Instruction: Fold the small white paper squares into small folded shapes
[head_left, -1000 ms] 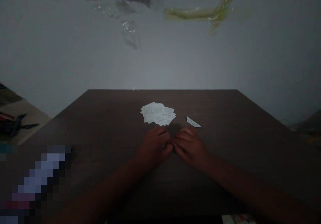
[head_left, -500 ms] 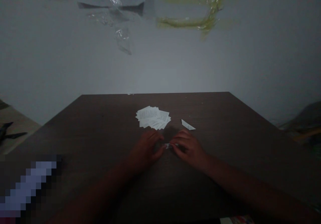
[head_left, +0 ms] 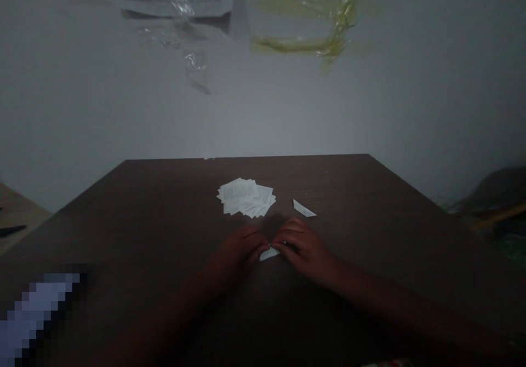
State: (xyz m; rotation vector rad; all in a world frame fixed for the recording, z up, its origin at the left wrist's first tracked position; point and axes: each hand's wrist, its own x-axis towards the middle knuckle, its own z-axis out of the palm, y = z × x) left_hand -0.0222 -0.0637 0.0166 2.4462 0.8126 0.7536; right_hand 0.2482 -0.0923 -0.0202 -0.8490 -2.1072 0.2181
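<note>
Both my hands rest on a dark wooden table (head_left: 143, 202), fingertips meeting over a small white piece of paper (head_left: 269, 254). My left hand (head_left: 240, 252) has its fingers curled and pinches the paper's left end. On the paper's right end, my right hand (head_left: 303, 249) presses with bent fingers. Just beyond my hands lies a fanned pile of several small printed paper slips (head_left: 245, 197). A single folded white slip (head_left: 304, 209) lies to the right of the pile, close to my right hand.
The table's far edge meets a pale wall. Clear plastic and yellow tape (head_left: 324, 27) hang on the wall high up. A blurred pixelated patch (head_left: 36, 312) sits at the lower left. A dark object (head_left: 493, 202) is off the table's right side.
My hands have drawn a little toward me. The small white piece of paper between my fingertips, hidden a second ago, now shows more clearly. The view has tilted slightly up and right.
</note>
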